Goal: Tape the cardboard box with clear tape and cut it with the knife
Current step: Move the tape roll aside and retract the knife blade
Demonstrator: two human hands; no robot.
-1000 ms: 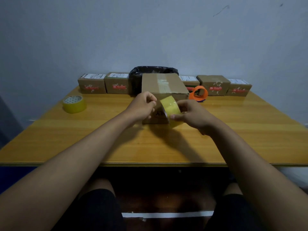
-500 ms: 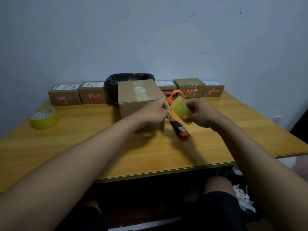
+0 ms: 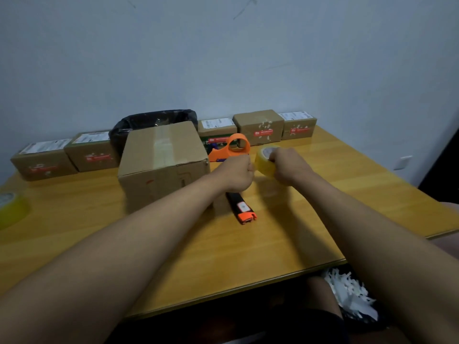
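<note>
Dim, soft indoor light is falling evenly; hands are blurring slightly, and the table is bending at the edges.

No text can be read. The small brown cardboard boxes along the far edge of the desk carry white labels and red stickers, all too blurred to make out.

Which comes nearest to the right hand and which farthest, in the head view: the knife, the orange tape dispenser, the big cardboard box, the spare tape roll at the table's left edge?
From the right hand:
1. Orange tape dispenser, just behind and left of it.
2. Knife, on the table in front, too close to the dispenser to rank firmly.
3. Big cardboard box, further left.
4. Spare tape roll, far left edge.
</note>
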